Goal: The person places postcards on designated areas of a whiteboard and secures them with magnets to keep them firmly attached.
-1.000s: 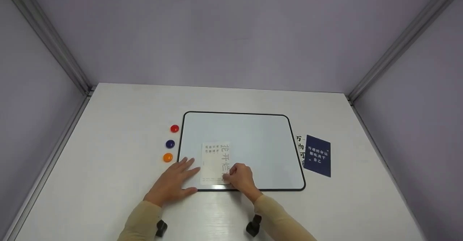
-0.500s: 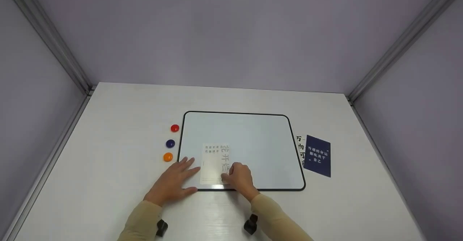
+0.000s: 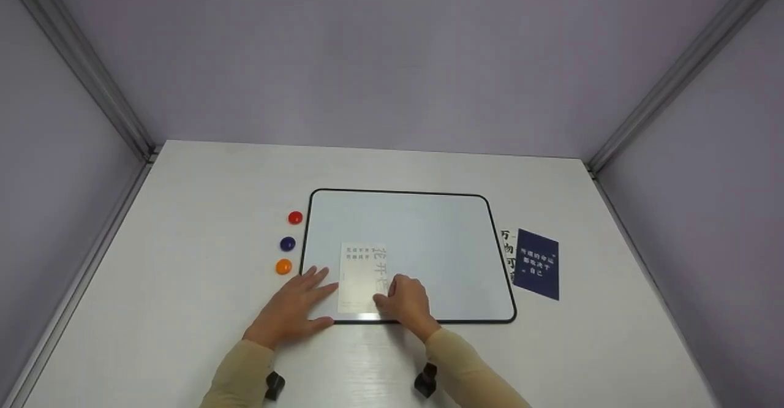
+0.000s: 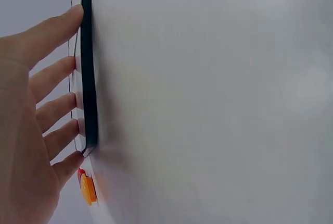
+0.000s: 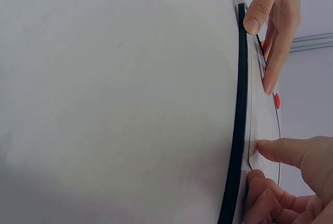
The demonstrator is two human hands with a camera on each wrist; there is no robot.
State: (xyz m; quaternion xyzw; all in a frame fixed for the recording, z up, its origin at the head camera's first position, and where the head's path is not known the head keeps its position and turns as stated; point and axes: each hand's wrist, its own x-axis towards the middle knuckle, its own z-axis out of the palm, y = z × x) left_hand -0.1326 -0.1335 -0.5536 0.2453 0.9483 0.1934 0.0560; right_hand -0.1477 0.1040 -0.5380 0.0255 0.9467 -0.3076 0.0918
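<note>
A whiteboard [image 3: 441, 249] with a black frame lies on the table. My left hand [image 3: 291, 310] rests on its near left corner, fingers spread and straight; in the left wrist view the thumb [image 4: 57, 31] touches the dark frame. Just right of those fingertips, a cream postcard [image 3: 358, 279] with printed characters lies on the lower left of the board. Its lower right part is covered by my right hand [image 3: 407, 302], which pinches the card's edge. The right wrist view has the thumb [image 5: 286, 151] on top of the card and the other fingers curled by its edge.
Left of the board are a red magnet [image 3: 295, 217], a dark blue magnet [image 3: 288, 244] and an orange magnet [image 3: 283, 266]. On the right a navy card [image 3: 536, 265] partly covers a white card [image 3: 508, 250] with black characters. Walls enclose the white table [image 3: 214, 212].
The postcard has shifted slightly left, and my right hand has moved left with it, its thumb further over the card. My left hand has stayed in place.
</note>
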